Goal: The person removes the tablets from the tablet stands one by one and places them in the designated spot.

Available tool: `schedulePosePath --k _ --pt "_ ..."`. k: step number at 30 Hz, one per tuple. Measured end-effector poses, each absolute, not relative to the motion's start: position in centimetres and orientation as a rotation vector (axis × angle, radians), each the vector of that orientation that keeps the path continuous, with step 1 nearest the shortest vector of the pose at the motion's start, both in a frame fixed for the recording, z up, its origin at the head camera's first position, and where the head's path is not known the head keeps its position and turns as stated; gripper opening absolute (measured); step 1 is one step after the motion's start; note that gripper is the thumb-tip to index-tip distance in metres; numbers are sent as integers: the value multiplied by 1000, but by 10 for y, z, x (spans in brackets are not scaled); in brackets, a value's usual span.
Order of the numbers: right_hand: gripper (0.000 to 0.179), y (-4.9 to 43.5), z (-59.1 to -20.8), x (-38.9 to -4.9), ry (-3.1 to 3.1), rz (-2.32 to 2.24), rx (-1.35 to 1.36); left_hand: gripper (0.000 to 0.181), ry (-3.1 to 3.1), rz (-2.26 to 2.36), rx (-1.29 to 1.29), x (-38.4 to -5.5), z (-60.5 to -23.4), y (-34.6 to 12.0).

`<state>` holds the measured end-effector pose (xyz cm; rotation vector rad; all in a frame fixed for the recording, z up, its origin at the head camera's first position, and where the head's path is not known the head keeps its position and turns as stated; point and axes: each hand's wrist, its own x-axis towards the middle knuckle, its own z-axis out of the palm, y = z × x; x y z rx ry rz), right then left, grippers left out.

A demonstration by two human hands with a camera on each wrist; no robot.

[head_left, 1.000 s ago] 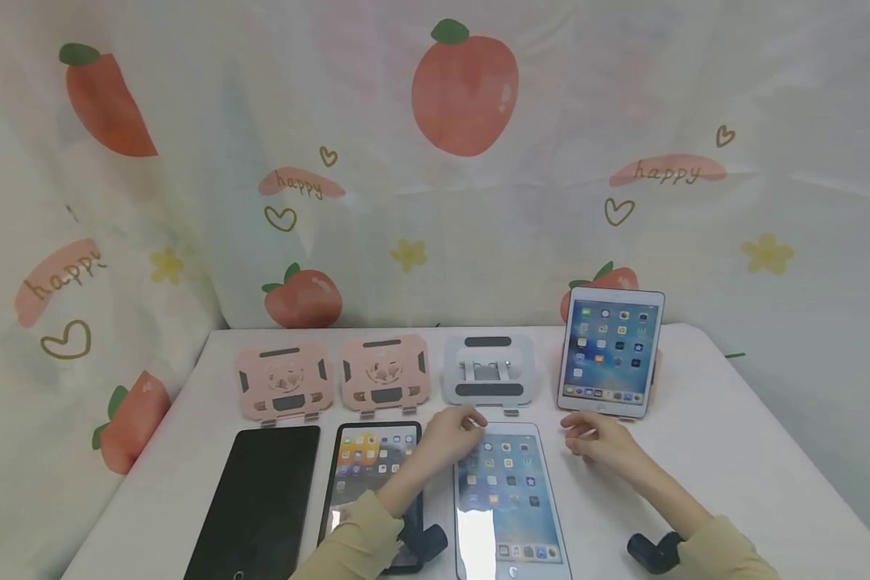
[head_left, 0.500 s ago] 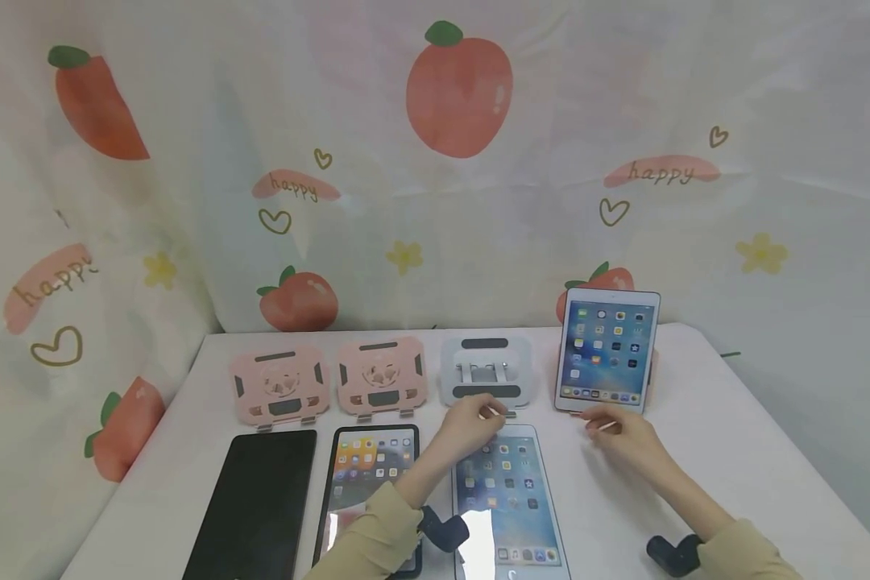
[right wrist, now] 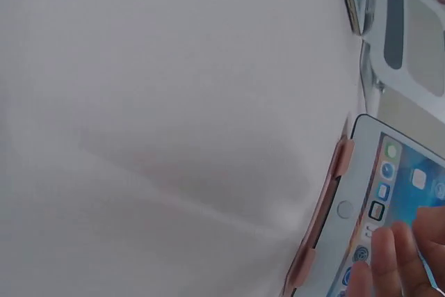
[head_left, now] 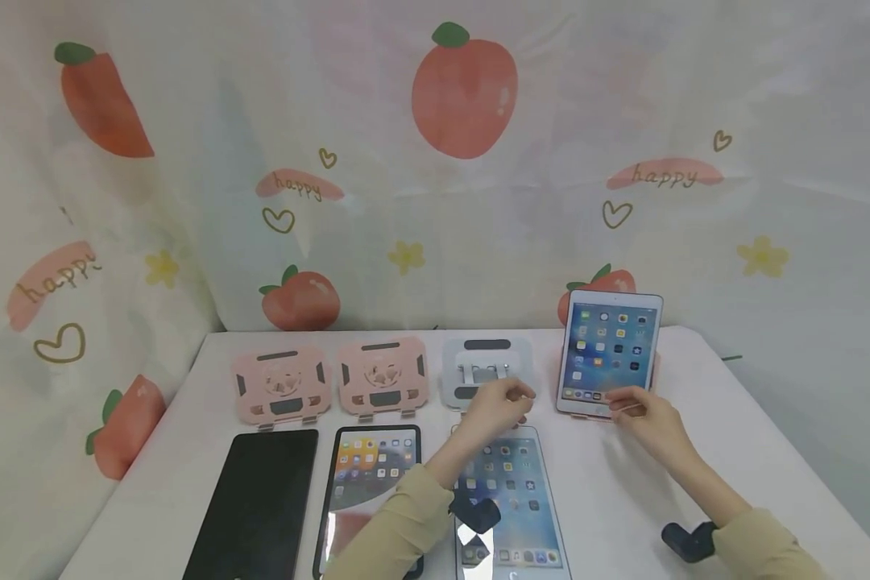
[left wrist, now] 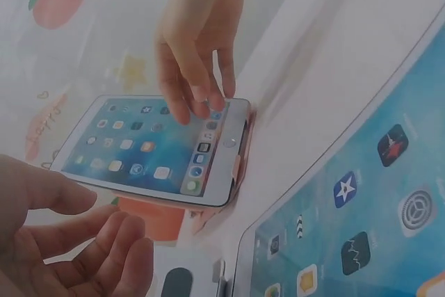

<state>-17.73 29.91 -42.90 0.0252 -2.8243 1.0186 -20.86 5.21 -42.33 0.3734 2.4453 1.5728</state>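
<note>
A white tablet (head_left: 609, 350) leans upright on a pink stand (right wrist: 323, 220) at the right of the table. My right hand (head_left: 648, 423) hovers before its lower right part, fingers loosely bent and holding nothing; whether a fingertip touches the screen I cannot tell. To its left, my left hand (head_left: 499, 407) is in the air, loosely curved and without any object, in front of a light blue-grey stand (head_left: 487, 362). In the left wrist view, a gap separates the left hand (left wrist: 76, 241) from the upright tablet (left wrist: 153, 147). Beneath my left wrist lies a larger white tablet (head_left: 511, 491) with its screen lit.
Two pink tablet stands (head_left: 383, 374) stand along the back left. Before them lie a black-framed lit tablet (head_left: 377, 463) and a dark tablet (head_left: 261, 491). A fruit-printed curtain (head_left: 478, 225) hangs behind the white table (head_left: 754, 451).
Both hands have moved right and a little farther from me. My right hand has come up in front of the upright tablet's lower edge. The tablets and stands stay where they were.
</note>
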Motion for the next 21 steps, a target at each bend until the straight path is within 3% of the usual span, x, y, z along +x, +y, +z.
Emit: schedulePosePath --k 8,21 --pt "29 314 -421 -183 -2770 1001 -33 16 2404 1662 334 -222 -420 65" --pt "32 360 -439 -217 -2627 1121 -201 15 2433 1745 344 -245 -402 83"
